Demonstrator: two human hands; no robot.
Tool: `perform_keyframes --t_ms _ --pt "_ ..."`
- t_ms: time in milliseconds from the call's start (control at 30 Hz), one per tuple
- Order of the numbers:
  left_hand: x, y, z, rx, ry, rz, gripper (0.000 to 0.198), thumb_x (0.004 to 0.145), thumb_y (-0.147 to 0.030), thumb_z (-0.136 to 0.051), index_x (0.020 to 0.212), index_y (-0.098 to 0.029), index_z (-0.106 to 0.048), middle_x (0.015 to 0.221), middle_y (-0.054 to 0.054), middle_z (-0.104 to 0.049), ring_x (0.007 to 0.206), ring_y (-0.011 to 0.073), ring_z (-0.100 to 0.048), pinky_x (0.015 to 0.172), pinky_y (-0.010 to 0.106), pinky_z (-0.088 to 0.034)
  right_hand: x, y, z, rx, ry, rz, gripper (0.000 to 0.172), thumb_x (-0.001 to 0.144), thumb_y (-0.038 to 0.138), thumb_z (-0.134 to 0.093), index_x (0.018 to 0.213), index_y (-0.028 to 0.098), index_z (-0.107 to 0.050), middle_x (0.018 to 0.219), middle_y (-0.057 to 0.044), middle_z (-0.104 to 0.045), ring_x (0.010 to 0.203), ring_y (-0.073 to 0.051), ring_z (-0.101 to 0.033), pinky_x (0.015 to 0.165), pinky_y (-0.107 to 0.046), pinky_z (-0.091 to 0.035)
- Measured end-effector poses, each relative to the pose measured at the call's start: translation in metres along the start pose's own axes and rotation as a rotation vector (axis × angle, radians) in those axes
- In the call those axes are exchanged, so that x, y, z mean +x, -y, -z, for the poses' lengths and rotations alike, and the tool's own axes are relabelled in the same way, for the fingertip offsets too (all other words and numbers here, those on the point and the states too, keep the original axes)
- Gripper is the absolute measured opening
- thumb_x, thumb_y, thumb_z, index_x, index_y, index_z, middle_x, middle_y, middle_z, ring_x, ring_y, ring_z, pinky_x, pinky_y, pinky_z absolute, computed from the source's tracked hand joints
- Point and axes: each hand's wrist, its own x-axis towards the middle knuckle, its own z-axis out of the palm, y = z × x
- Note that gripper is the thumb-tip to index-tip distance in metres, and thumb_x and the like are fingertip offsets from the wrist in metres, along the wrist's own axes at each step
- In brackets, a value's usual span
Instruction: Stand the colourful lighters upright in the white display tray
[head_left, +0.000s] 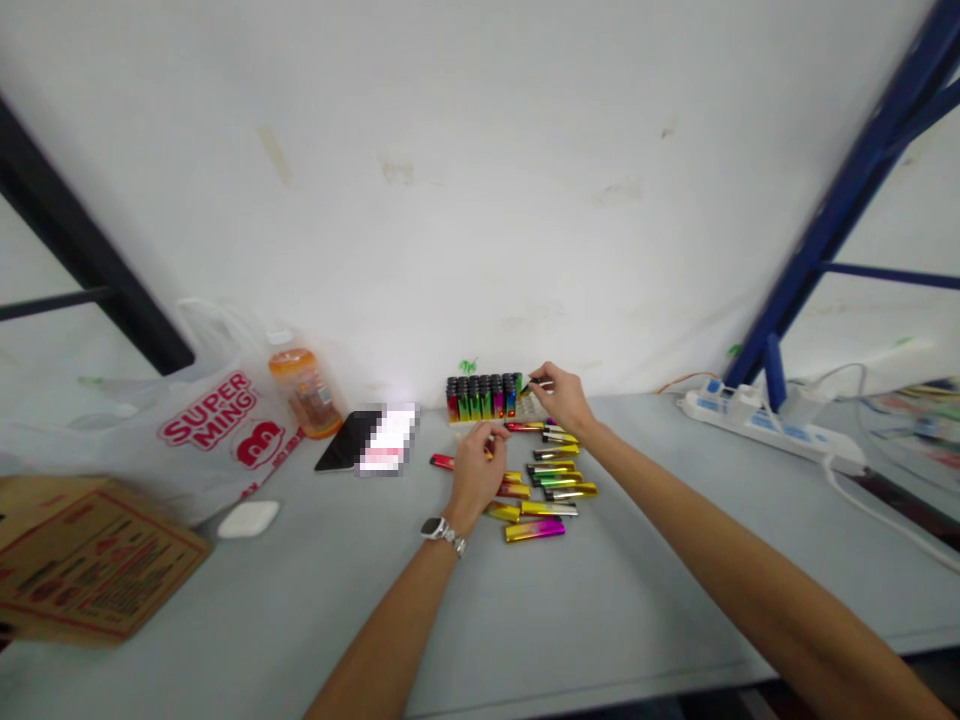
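Note:
Upright lighters (480,398) with black tops stand in tight rows in a pale tray (534,408) against the wall. At the right end of those rows, my right hand (561,393) pinches a lighter (525,388) by its dark top, held tilted. My left hand (480,465) is closed, with fingers curled, in front of the rows; a bit of yellow shows by its fingers, but what it holds is hidden. Several loose lighters lie flat beside and under it, among them a yellow and purple lighter (535,530) and a red lighter (442,461).
To the left are a cardboard box (97,560), a plastic bag (217,430), an orange drink bottle (306,390), a white case (248,519) and a dark phone or tablet (349,440) with a blurred-out patch. A power strip (772,428) with cables lies right, near a blue post (840,200).

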Motion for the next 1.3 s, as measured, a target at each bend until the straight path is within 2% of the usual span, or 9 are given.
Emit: perform_keyframes --t_ms 167,400,767,900,1067,1167,1300 --pt "0.0 0.002 0.0 0.006 0.002 0.011 0.018 0.085 -0.01 -0.048 0.082 -0.018 -0.064 0.083 0.002 -0.067 0.07 0.0131 -0.059 0.068 0.025 -0.046 0.017 -0.018 -0.015 -0.13 0.043 0.064 0.006 0.077 0.014 -0.059 0.08 0.018 -0.063 0.082 -0.003 -0.064 0.074 -0.016 -0.061 0.072 -0.031 -0.052" --pt "0.0 -0.001 0.001 0.002 0.017 0.016 0.018 0.085 -0.009 -0.048 0.083 -0.018 -0.064 0.083 0.001 -0.066 0.069 0.0121 -0.058 0.067 0.025 -0.045 0.02 -0.027 -0.026 -0.206 0.084 0.083 0.01 0.076 0.009 -0.062 0.081 0.017 -0.065 0.085 -0.004 -0.061 0.078 -0.017 -0.061 0.074 -0.031 -0.053" --pt "-0.001 -0.002 0.0 -0.006 0.017 0.031 0.018 0.084 -0.009 -0.048 0.083 -0.018 -0.064 0.084 0.002 -0.067 0.07 0.0128 -0.059 0.067 0.025 -0.045 0.018 -0.03 -0.03 -0.212 0.039 0.006 0.013 0.078 0.015 -0.065 0.09 0.017 -0.067 0.086 -0.004 -0.065 0.077 -0.017 -0.063 0.079 -0.033 -0.051" --pt "0.0 -0.002 -0.001 -0.02 0.009 0.026 0.019 0.083 -0.007 -0.048 0.083 -0.017 -0.064 0.085 0.002 -0.068 0.07 0.0125 -0.059 0.069 0.025 -0.046 0.012 -0.026 -0.029 -0.261 0.034 0.02 0.008 0.083 0.021 -0.062 0.087 0.017 -0.067 0.087 -0.004 -0.065 0.079 -0.017 -0.063 0.082 -0.033 -0.05" --pt "0.0 -0.002 -0.001 -0.02 0.01 0.027 0.02 0.083 -0.007 -0.047 0.084 -0.018 -0.064 0.084 0.002 -0.067 0.07 0.0125 -0.059 0.069 0.025 -0.046 0.003 -0.017 -0.025 -0.427 0.044 -0.028 0.026 0.087 0.034 -0.058 0.105 0.021 -0.072 0.106 -0.007 -0.059 0.086 -0.019 -0.061 0.081 -0.032 -0.049" --pt "-0.001 -0.001 -0.001 -0.022 0.011 0.023 0.02 0.084 -0.008 -0.046 0.084 -0.018 -0.064 0.085 0.002 -0.067 0.07 0.0124 -0.059 0.069 0.025 -0.046 0.001 -0.016 -0.022 -0.476 0.095 -0.068 0.036 0.086 0.026 -0.055 0.119 0.023 -0.068 0.108 -0.008 -0.056 0.09 -0.02 -0.061 0.082 -0.031 -0.049" --pt "-0.001 -0.002 -0.001 -0.012 0.014 0.016 0.02 0.083 -0.008 -0.046 0.082 -0.018 -0.063 0.086 0.002 -0.067 0.07 0.0124 -0.059 0.069 0.025 -0.047 0.001 -0.019 -0.015 -0.475 0.201 -0.042 0.047 0.083 0.019 -0.054 0.129 0.022 -0.062 0.108 -0.009 -0.053 0.093 -0.021 -0.059 0.089 -0.031 -0.046"
